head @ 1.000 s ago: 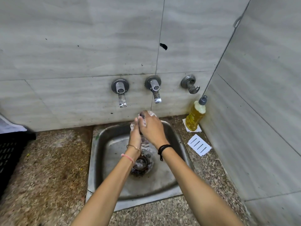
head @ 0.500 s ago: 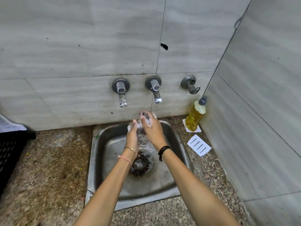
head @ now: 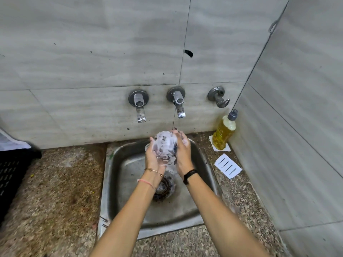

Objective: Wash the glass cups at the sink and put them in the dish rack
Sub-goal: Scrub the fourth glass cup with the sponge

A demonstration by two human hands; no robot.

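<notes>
Over sink (head: 128,175), glass cup (head: 164,148) now uncovered.

- Left hand (head: 151,160) is gripping glass (head: 164,147) from the left, fingers curling round it.
- Right hand (head: 183,153) is wrapping its right side; both forearms are reaching forward.

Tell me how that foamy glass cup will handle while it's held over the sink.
Probably slippery: white foam coats the glass cup and the fingers of the right hand. It is likely rigid but breakable, being clear glass above a steel sink. With the left hand also gripping it, a drop seems less likely.
</notes>
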